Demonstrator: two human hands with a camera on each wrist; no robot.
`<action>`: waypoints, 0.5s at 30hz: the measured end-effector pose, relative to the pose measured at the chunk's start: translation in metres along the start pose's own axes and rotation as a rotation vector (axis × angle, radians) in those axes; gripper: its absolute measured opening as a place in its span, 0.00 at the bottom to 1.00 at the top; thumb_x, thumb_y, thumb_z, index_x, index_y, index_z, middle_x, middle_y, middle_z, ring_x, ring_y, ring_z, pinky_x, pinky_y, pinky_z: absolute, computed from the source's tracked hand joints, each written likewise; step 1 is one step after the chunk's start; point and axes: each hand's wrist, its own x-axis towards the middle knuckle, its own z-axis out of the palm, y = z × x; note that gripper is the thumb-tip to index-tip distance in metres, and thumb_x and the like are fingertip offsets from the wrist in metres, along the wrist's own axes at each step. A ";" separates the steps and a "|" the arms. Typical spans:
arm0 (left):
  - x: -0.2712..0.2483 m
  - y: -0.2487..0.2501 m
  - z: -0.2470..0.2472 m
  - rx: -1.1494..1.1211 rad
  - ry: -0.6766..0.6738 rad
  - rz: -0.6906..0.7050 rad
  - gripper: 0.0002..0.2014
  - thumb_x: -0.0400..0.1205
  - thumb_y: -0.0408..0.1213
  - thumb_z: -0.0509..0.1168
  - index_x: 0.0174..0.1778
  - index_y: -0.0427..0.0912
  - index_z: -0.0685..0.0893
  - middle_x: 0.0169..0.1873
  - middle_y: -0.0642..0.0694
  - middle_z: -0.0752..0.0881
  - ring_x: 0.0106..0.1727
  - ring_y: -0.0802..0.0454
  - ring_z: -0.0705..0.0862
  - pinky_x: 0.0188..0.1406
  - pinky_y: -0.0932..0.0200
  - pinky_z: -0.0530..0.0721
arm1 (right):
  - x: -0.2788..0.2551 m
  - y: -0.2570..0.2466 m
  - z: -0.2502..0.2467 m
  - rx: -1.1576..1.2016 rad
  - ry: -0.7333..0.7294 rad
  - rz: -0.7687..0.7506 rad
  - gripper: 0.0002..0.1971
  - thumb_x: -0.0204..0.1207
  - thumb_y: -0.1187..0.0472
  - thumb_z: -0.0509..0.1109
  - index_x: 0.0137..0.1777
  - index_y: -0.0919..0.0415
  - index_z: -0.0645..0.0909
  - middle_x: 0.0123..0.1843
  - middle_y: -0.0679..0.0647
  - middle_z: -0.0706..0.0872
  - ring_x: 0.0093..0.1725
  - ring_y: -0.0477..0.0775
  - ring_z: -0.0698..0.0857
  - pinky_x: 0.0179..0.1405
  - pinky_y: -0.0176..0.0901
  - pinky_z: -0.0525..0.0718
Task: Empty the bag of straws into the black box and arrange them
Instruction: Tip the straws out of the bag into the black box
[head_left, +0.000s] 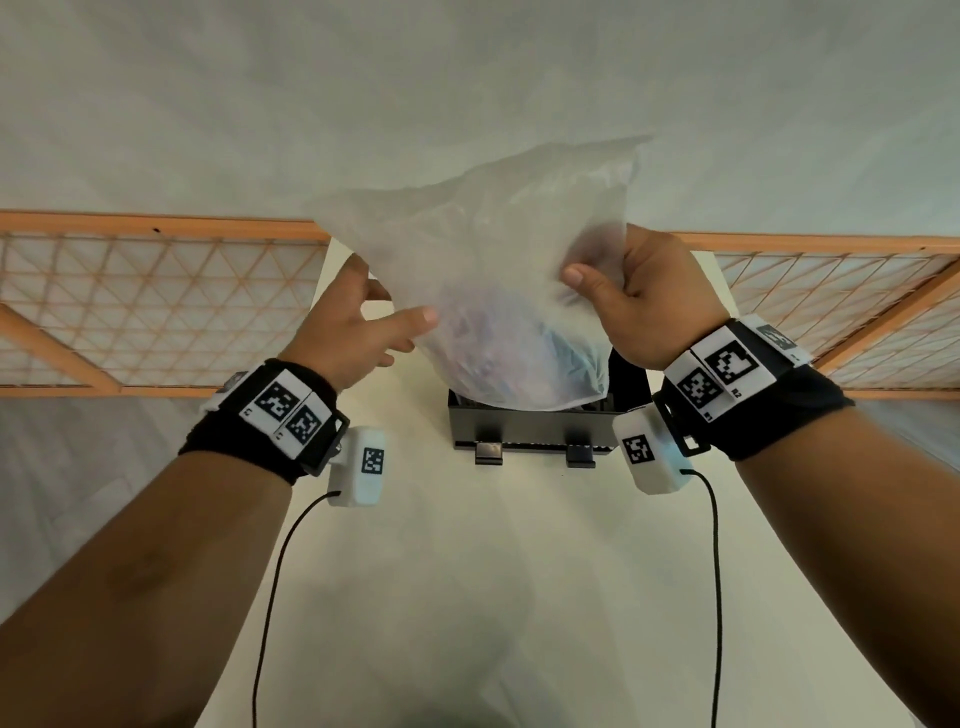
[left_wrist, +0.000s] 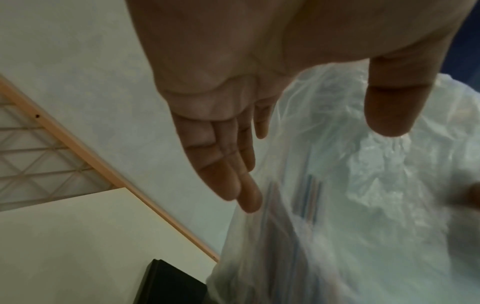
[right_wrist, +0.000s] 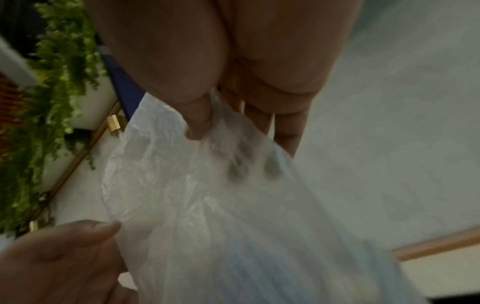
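Observation:
A translucent plastic bag (head_left: 488, 249) hangs upright over the black box (head_left: 524, 431), its bulging bottom just above the box's open top. Coloured straws (head_left: 498, 353) show dimly through the plastic, also as thin lines in the left wrist view (left_wrist: 309, 197). My right hand (head_left: 597, 270) pinches the bag's upper right side between thumb and fingers; in the right wrist view its fingers (right_wrist: 241, 170) show through the plastic. My left hand (head_left: 400, 306) is spread with straight fingers at the bag's left side, and its thumb (right_wrist: 85, 234) touches the plastic. What is inside the box is hidden.
The box stands on a white table (head_left: 493, 571). An orange wooden lattice rail (head_left: 156, 301) runs across behind the table on both sides. Green foliage (right_wrist: 46, 102) hangs off to the left in the right wrist view. Black cables (head_left: 270, 597) trail from both wrist units.

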 end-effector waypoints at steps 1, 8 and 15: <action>0.001 0.002 0.000 0.001 -0.024 -0.012 0.36 0.66 0.54 0.77 0.71 0.56 0.74 0.61 0.45 0.85 0.48 0.40 0.93 0.48 0.46 0.88 | 0.001 -0.001 0.000 0.006 0.009 -0.007 0.03 0.81 0.63 0.70 0.45 0.58 0.84 0.35 0.47 0.86 0.34 0.31 0.83 0.35 0.20 0.73; 0.006 -0.018 0.023 0.132 -0.173 -0.052 0.20 0.80 0.29 0.73 0.68 0.43 0.82 0.48 0.45 0.94 0.49 0.50 0.94 0.58 0.43 0.92 | 0.012 -0.007 -0.002 -0.019 -0.039 -0.032 0.04 0.79 0.61 0.70 0.44 0.59 0.85 0.37 0.51 0.90 0.36 0.41 0.86 0.38 0.30 0.79; 0.010 -0.024 0.013 0.114 -0.002 0.045 0.52 0.56 0.59 0.84 0.76 0.56 0.70 0.66 0.54 0.84 0.59 0.59 0.89 0.59 0.45 0.90 | 0.012 -0.007 -0.011 -0.050 0.009 -0.056 0.05 0.79 0.58 0.70 0.44 0.57 0.84 0.37 0.51 0.90 0.39 0.48 0.88 0.43 0.41 0.83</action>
